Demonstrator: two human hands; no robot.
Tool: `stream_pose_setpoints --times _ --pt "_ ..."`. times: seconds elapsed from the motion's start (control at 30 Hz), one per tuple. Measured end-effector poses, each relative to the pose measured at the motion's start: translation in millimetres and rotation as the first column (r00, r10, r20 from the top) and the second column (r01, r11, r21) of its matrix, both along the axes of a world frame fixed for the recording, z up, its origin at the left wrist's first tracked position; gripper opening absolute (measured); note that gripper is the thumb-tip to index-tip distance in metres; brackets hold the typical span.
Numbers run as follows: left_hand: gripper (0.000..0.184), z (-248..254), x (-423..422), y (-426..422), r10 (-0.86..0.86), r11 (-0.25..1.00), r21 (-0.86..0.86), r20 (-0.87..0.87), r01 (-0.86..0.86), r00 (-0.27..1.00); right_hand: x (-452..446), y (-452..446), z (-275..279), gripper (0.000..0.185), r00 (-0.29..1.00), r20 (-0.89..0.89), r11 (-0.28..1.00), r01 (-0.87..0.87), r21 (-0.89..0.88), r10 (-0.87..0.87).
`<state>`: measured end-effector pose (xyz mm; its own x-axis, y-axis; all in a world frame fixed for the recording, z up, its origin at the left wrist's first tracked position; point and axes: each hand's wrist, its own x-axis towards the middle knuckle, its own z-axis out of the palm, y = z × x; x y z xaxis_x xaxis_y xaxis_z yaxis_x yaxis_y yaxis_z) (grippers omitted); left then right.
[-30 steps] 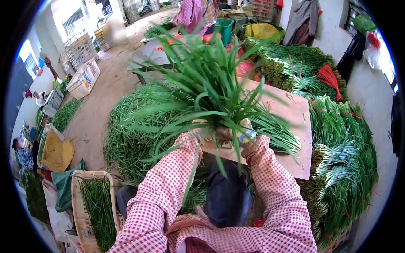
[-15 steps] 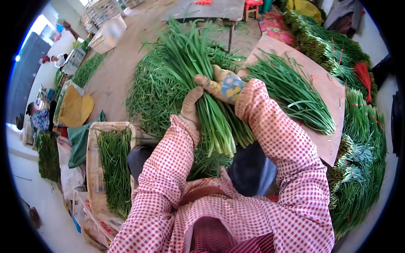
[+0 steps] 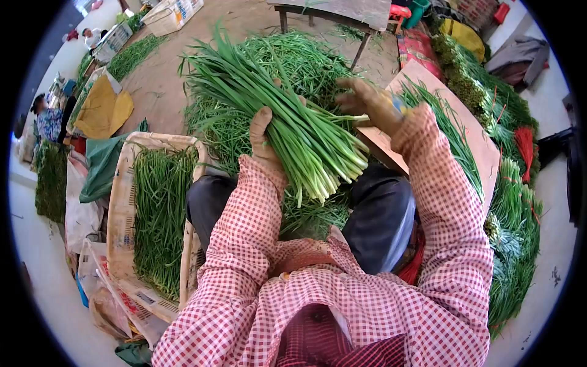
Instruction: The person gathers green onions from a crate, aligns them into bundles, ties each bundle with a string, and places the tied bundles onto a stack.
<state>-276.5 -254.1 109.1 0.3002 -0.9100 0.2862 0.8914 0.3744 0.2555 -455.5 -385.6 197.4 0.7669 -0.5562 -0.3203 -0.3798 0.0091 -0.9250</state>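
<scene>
My left hand (image 3: 264, 137), in a tan glove, is wrapped round a thick bunch of garlic chives (image 3: 293, 128). Its green leaf tips point to the upper left and its pale cut ends to the lower right. To the right of the bunch is my gloved right hand (image 3: 370, 104), smeared by motion, so its fingers do not show clearly. One pale stalk end sticks out of the bunch close beside that hand. Under and beyond the bunch lies a large heap of loose chives (image 3: 220, 110).
Chives fill a plastic crate (image 3: 191, 227) at my left. On my right, a board (image 3: 380, 142) carries more chives, beside stacked tied bundles (image 3: 513, 226) and red ties (image 3: 524, 147). A low table (image 3: 342, 13) stands ahead. Another person (image 3: 49, 119) is at far left.
My right hand has come off the bunch and moved to the right. The bunch has tilted, its cut ends swinging right, while my left hand keeps hold. Fewer chives show on the board.
</scene>
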Motion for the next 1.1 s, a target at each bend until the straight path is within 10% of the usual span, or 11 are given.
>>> stream_pose_setpoints --times 0.17,0.23,0.4,0.53,0.77,0.9,0.97,1.1 --pt "0.060 6 -5 1 0.018 1.000 0.027 -0.084 -0.015 0.996 -41 7 -60 0.090 0.941 0.313 0.991 -0.133 -0.002 0.126" --pt "0.062 3 -2 0 -0.018 0.996 -0.087 0.060 0.023 0.998 -51 20 -18 0.091 0.997 0.071 0.996 -0.041 0.081 0.035" --pt "0.078 7 -8 11 0.071 0.992 -0.111 0.132 -0.057 0.989 -65 33 18 0.047 0.992 0.080 0.993 -0.096 -0.070 0.102" --pt "0.084 -5 -2 10 0.079 0.982 -0.183 0.202 -0.041 0.976 -46 70 11 0.025 0.985 -0.063 0.615 -0.151 -0.774 0.162" --pt "0.072 23 -10 33 0.107 0.975 -0.189 -0.062 -0.117 0.992 -35 79 -31 0.018 0.974 0.210 0.686 0.097 -0.721 0.083" --pt "0.060 38 30 42 0.276 0.943 -0.209 0.062 -0.258 0.959 -29 72 -92 0.015 0.963 0.261 0.785 0.212 -0.583 -0.066" --pt "0.053 50 56 56 0.360 0.923 -0.174 0.083 -0.342 0.929 -28 60 -154 0.016 0.962 0.226 0.673 0.268 -0.690 -0.151" --pt "0.043 68 100 88 0.518 0.853 -0.148 0.111 -0.501 0.848 -20 41 -209 0.037 0.928 -0.365 0.702 -0.213 -0.680 -0.072"
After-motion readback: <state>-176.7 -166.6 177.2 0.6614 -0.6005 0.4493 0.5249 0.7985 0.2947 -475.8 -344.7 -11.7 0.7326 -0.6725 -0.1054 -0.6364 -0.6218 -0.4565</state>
